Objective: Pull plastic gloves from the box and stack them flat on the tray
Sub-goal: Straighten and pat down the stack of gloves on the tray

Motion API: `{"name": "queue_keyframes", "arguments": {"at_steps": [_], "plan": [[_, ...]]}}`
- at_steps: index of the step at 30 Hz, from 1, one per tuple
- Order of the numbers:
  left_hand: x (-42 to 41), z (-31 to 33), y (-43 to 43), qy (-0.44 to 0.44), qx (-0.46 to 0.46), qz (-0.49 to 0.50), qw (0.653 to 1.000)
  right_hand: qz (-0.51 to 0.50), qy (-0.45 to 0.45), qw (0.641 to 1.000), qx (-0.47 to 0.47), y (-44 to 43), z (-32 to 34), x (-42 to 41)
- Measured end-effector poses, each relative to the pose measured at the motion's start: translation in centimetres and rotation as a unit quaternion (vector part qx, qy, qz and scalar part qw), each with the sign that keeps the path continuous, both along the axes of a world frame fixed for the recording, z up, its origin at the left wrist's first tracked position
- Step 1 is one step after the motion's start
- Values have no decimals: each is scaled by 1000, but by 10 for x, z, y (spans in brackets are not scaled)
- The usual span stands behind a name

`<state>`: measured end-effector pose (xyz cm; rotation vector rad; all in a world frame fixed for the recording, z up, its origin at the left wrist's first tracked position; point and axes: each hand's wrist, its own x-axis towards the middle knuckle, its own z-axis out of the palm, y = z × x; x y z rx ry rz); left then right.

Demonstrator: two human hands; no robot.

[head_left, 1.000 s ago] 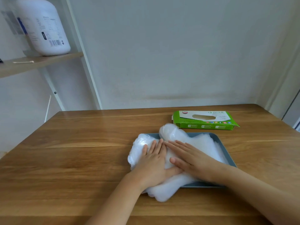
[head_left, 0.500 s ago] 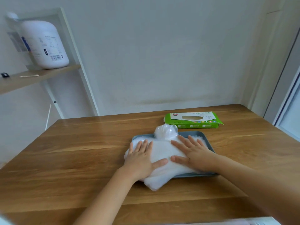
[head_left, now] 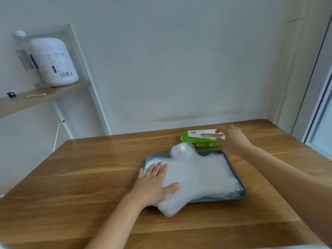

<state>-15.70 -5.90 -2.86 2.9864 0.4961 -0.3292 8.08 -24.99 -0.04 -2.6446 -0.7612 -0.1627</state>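
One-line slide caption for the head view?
Left hand presses the glove stack flat on the tray; right hand is at the green box.

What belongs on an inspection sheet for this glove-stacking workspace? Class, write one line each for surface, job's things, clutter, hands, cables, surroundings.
Surface: wooden table.
Job's things: green glove box at the far side; stack of plastic gloves on the blue-grey tray, overhanging its near-left corner.
Clutter: nothing seen.
Hands: left hand presses flat on the stack; right hand reaches over the box, holding nothing.
Cables: nothing seen.
Surroundings: white jug on a shelf at left; pale wall behind.
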Motion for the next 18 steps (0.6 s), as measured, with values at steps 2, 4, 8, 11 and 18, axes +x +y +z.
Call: {"name": "queue_keyframes", "arguments": {"at_steps": [2,4,8,11,18], "plan": [[1,-1,0,-3,-1,2,1000,-29,70,993,-89,-1,-16,30],[2,-3,1,-9,-2,5,1000,-19,109,987,-113,-1,-32,48],[3,-4,-4,-24,-14,10,1000,-10,73,992,-98,4,-31,47],[3,2,-3,-105,-137,41,984,-46,79,993,-74,9,-18,41],[-20,55,14,-413,-565,224,678,50,-30,992,110,38,48,-1]]}}
